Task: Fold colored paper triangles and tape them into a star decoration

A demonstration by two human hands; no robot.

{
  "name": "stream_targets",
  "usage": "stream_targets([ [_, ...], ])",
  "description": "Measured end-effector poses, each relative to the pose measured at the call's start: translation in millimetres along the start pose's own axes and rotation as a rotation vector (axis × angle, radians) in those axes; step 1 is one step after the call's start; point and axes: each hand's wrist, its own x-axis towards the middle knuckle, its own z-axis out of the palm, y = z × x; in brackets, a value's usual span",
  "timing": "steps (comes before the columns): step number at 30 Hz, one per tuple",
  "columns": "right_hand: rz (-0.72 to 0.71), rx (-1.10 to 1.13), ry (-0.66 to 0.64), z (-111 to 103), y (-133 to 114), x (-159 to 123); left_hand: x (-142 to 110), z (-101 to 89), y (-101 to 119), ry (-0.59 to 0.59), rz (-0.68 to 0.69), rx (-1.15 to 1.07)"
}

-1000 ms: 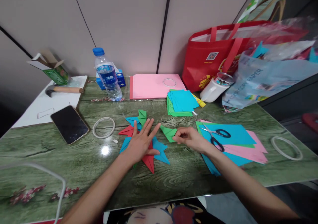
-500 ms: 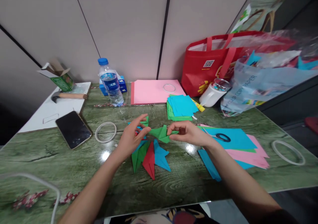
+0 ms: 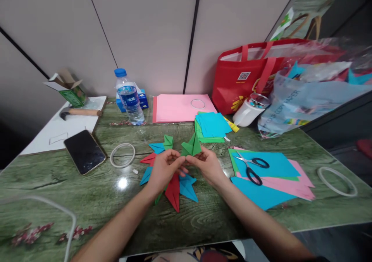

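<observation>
A folded green paper piece (image 3: 192,145) is pinched between both hands above the table, its pointed end turned up and away. My left hand (image 3: 167,167) grips its lower left edge with thumb and fingers. At the lower right edge my right hand (image 3: 207,165) holds it the same way, the two thumbs nearly touching. Beneath the hands lies a ring of folded paper points in several colours, with a red point (image 3: 173,194), a blue point (image 3: 188,187) and a small green point (image 3: 168,142) showing. My left hand hides part of this ring.
Scissors (image 3: 252,169) lie on coloured paper sheets (image 3: 273,165) at the right. Small blue squares (image 3: 213,124) are stacked ahead. A phone (image 3: 85,152), a white ring (image 3: 122,155) and a water bottle (image 3: 130,99) stand or lie leftward. A red bag (image 3: 229,76) and white mug (image 3: 250,111) are behind.
Both hands have come together, closer to me. The green paper piece has turned from sideways to pointing up, and my left hand now grips it. The scissors are more fully uncovered.
</observation>
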Motion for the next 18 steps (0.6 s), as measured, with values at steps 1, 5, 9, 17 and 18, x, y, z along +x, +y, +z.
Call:
stream_targets([
  [1,0.002,0.014,0.011,-2.1,0.0,2.5,2.1,-5.1,0.5,-0.005,0.037,0.084],
  [5,0.022,-0.053,0.049,-23.0,3.6,18.3,18.3,-38.0,1.5,0.186,0.362,0.635],
  [9,0.037,-0.261,0.033,-39.3,16.3,29.7,31.5,-69.3,2.8,0.207,0.331,0.995],
  [17,-0.233,-1.033,0.158,-56.3,-0.3,20.8,12.8,-141.1,15.1,0.209,-0.103,1.611],
  [18,-0.235,-1.14,0.166,-65.2,-5.2,14.4,10.0,-148.5,15.0,0.135,-0.175,1.611],
])
